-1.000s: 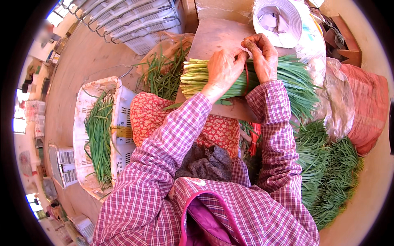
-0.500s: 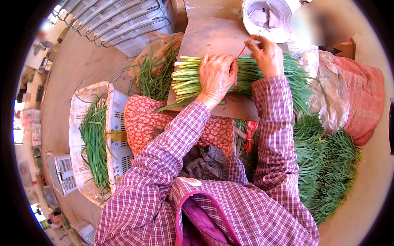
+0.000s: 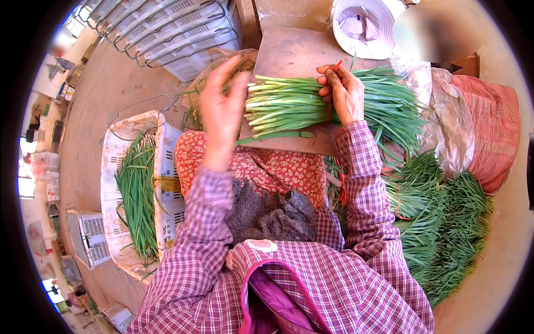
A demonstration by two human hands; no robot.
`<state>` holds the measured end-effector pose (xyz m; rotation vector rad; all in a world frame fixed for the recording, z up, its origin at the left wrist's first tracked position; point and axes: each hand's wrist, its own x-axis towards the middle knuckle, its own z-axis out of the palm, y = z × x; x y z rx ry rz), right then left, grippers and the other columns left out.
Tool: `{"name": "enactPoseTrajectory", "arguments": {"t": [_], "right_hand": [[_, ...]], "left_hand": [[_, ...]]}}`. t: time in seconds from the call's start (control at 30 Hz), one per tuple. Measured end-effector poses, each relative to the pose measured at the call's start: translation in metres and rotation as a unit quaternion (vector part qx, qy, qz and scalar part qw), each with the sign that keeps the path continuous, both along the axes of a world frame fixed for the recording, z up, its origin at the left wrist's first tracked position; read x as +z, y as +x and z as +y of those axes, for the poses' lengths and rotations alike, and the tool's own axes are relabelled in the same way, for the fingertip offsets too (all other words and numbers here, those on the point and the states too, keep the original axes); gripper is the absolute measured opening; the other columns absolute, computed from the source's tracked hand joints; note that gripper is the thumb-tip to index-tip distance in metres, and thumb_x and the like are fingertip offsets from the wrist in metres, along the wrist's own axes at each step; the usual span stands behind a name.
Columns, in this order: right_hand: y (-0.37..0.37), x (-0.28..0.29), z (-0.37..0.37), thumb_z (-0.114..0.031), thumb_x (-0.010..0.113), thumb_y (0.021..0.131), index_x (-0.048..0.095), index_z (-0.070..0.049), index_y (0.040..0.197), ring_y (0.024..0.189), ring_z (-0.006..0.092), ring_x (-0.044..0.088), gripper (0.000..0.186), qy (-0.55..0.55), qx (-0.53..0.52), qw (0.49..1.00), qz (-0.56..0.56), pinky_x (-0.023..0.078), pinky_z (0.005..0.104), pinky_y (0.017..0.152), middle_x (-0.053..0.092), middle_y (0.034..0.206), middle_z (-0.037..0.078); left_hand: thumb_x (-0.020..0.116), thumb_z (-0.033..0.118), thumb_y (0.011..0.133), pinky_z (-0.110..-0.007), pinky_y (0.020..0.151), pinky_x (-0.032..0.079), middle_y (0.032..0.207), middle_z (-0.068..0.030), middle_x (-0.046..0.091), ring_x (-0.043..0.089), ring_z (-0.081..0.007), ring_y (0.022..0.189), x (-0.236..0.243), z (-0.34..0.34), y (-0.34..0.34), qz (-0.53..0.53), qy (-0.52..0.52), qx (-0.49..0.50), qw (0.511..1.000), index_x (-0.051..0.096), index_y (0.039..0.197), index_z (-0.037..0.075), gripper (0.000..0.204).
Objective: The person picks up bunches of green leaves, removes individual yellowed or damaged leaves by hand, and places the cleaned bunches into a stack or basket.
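Observation:
A thick bundle of garlic chives (image 3: 289, 103) lies sideways on a brownish board (image 3: 295, 53), pale stem ends to the left and green leaves to the right. A red tie (image 3: 329, 113) goes round its middle. My right hand (image 3: 346, 94) is closed at the upper side of the bundle, fingers pinched on the tie, whose end sticks up above them. Off the stem ends, to the left, my left hand (image 3: 221, 111) is raised and smeared by motion. Its fingers look apart and nothing shows in them. A loose leaf (image 3: 278, 135) lies along the board's near edge.
Left of my lap stands a white plastic crate (image 3: 160, 183) with loose chives (image 3: 136, 195). Stacked white crates (image 3: 194, 55) rise at the far left. More chives (image 3: 439, 228) are heaped at the right beside an orange-red sack (image 3: 489, 122). A pale hat (image 3: 364, 28) sits at the board's far end.
My left hand has let go of the bundle's stems and swung left and up. My right hand has come down slightly to the left onto the bundle, still pinching the red tie.

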<state>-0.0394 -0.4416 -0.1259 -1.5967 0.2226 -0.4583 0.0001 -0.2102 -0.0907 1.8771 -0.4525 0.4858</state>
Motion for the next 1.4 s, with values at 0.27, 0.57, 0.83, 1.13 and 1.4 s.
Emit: {"name": "enactPoseTrajectory", "arguments": {"t": [0.27, 0.57, 0.83, 1.13, 1.4], "right_hand": [[0.0, 0.047, 0.067, -0.018, 0.053, 0.097, 0.065, 0.002, 0.111, 0.057, 0.005, 0.051, 0.027, 0.213, 0.117, 0.965, -0.099, 0.04, 0.0189, 0.05, 0.059, 0.075, -0.002], [0.058, 0.107, 0.21, -0.016, 0.057, 0.094, 0.066, -0.001, 0.101, 0.052, 0.0081, 0.058, 0.019, 0.548, 0.398, 0.708, -0.202, 0.047, 0.0219, 0.044, 0.063, 0.073, 0.001], [0.044, 0.138, 0.17, -0.022, 0.059, 0.095, 0.064, 0.0, 0.116, 0.058, 0.0016, 0.055, 0.03, 0.191, 0.498, 0.835, -0.136, 0.043, 0.0161, 0.05, 0.064, 0.081, -0.003], [0.059, 0.142, 0.064, -0.016, 0.058, 0.096, 0.063, -0.003, 0.112, 0.063, 0.0057, 0.058, 0.021, 0.149, 0.354, 0.903, -0.193, 0.046, 0.0183, 0.054, 0.065, 0.081, -0.001], [0.017, 0.037, 0.005, -0.025, 0.055, 0.098, 0.063, -0.001, 0.11, 0.063, 0.0075, 0.055, 0.028, 0.112, 0.192, 0.964, -0.148, 0.045, 0.0201, 0.055, 0.061, 0.078, 0.0]], "left_hand": [[0.054, 0.023, 0.097, -0.04, 0.106, 0.042, 0.125, -0.0168, 0.059, 0.054, -0.0278, 0.12, -0.028, 0.183, -0.013, 0.237, -0.418, 0.018, 0.877, 0.057, 0.126, -0.001, 0.038], [0.05, 0.044, 0.098, -0.04, 0.079, 0.056, 0.111, -0.0137, 0.062, 0.06, -0.0271, 0.105, -0.008, 0.191, -0.068, 0.461, -0.519, -0.428, 0.578, 0.056, 0.123, -0.001, 0.052], [0.055, 0.049, 0.094, -0.048, 0.103, 0.047, 0.139, -0.018, 0.047, 0.05, -0.0312, 0.126, 0.075, 0.12, -0.014, 0.191, -0.406, -0.526, 0.722, 0.037, 0.14, -0.001, 0.071], [0.06, 0.02, 0.094, -0.04, 0.1, 0.05, 0.129, -0.012, 0.058, 0.058, -0.0253, 0.116, 0.122, 0.073, 0.103, 0.159, -0.325, -0.48, 0.799, 0.05, 0.13, 0.0, 0.042], [0.068, 0.007, 0.081, -0.034, 0.097, 0.048, 0.13, -0.0081, 0.056, 0.056, -0.0216, 0.118, 0.047, 0.045, 0.085, 0.171, 0.081, -0.367, 0.911, 0.047, 0.133, 0.004, 0.056]]}}
